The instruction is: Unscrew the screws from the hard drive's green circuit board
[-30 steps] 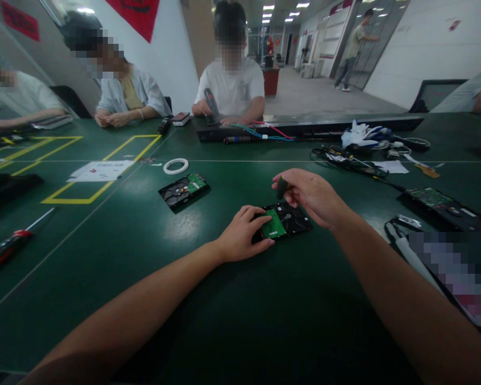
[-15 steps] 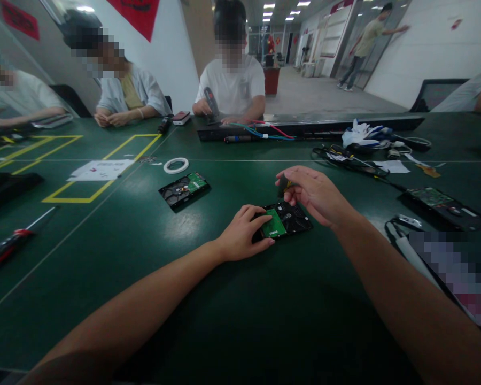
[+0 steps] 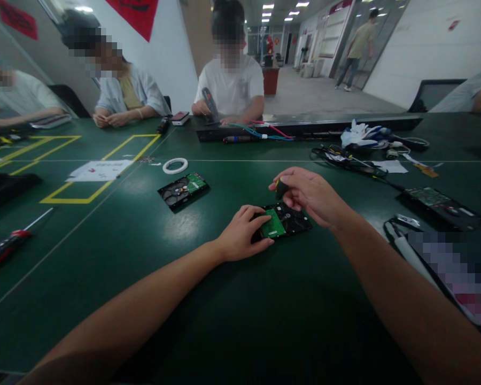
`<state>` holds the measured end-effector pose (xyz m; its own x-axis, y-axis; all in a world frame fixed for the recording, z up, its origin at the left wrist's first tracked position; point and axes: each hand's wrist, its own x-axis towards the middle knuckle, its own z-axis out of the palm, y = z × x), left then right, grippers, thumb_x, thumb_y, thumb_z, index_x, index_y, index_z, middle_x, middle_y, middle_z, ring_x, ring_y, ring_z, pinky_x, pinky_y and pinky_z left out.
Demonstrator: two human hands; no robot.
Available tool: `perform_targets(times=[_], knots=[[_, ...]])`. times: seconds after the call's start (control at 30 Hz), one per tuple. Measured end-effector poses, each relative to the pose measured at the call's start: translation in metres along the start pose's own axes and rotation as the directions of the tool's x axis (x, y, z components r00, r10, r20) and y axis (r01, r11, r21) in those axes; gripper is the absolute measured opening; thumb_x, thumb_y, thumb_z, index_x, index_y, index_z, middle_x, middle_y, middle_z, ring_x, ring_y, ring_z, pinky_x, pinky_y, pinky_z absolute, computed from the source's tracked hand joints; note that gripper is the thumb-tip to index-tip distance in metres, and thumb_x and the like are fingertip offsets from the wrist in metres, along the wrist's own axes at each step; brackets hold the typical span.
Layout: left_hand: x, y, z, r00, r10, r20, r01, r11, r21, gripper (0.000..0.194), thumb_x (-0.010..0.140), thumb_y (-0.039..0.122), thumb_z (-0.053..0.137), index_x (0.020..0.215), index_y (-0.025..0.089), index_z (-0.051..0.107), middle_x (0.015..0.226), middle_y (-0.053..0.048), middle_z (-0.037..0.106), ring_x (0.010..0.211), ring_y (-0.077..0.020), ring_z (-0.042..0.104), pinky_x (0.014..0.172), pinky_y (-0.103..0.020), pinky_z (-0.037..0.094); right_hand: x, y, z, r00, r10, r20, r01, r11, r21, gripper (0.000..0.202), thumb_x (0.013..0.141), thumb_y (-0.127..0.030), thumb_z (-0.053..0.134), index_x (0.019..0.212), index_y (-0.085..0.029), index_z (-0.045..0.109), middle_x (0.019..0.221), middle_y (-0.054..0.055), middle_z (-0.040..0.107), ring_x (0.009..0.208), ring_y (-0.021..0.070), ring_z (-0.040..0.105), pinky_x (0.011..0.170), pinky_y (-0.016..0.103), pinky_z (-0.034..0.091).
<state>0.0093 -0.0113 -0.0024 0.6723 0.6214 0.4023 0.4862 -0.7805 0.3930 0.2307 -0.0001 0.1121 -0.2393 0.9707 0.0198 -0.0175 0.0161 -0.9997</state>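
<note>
Hard drive sits with one end clamped by the left hand, apparently for steadiness. Just above it, the right hand is closed on a dark handle, likely aimed downward for control; tip hidden.

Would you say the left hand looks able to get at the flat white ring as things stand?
Probably yes, once the left hand leaves the black hard drive under it; the second drive, flat near the ring, looks low enough to clear.
</note>
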Motion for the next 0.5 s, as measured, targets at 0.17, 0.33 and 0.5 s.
perform_targets(times=[0.17, 0.33, 0.5], knots=[[-0.0001, 0.0002, 0.0001, 1.000, -0.004, 0.003, 0.004, 1.000, -0.004, 0.062, 0.095, 0.051, 0.071, 0.148, 0.021, 0.057, 0.141, -0.017, 0.056, 0.134, -0.0359, 0.050, 0.112, -0.059, 0.049, 0.0020, 0.0028, -0.0022, 1.000, -0.002, -0.011, 0.003, 0.999, 0.032, 0.011, 0.092, -0.031, 0.064, 0.095, -0.021, 0.069, 0.100, 0.006, 0.072, 0.054, 0.0102, 0.059, 0.041, 0.025, 0.034], [-0.0003, 0.0000, 0.0005, 1.000, -0.002, -0.003, 0.002, 1.000, -0.008, 0.062, 0.096, 0.052, 0.071, 0.149, 0.023, 0.057, 0.141, -0.016, 0.056, 0.134, -0.0359, 0.050, 0.111, -0.061, 0.050, 0.0027, 0.0049, -0.0022, 1.000, 0.002, 0.001, -0.002, 1.000, 0.026, 0.015, 0.093, -0.032, 0.062, 0.096, -0.021, 0.072, 0.100, 0.007, 0.072, 0.055, 0.0108, 0.059, 0.041, 0.025, 0.035], [0.0001, 0.0010, 0.0006, 1.000, -0.004, -0.004, 0.004, 1.000, -0.004, 0.060, 0.096, 0.051, 0.071, 0.148, 0.023, 0.058, 0.142, -0.016, 0.056, 0.135, -0.0359, 0.050, 0.112, -0.060, 0.050, 0.0048, 0.0066, -0.0034, 0.998, -0.029, -0.051, 0.027, 0.998, -0.051, 0.023, 0.093, -0.037, 0.066, 0.103, -0.020, 0.078, 0.106, 0.009, 0.077, 0.058, 0.0096, 0.047, 0.043, 0.025, 0.028]])
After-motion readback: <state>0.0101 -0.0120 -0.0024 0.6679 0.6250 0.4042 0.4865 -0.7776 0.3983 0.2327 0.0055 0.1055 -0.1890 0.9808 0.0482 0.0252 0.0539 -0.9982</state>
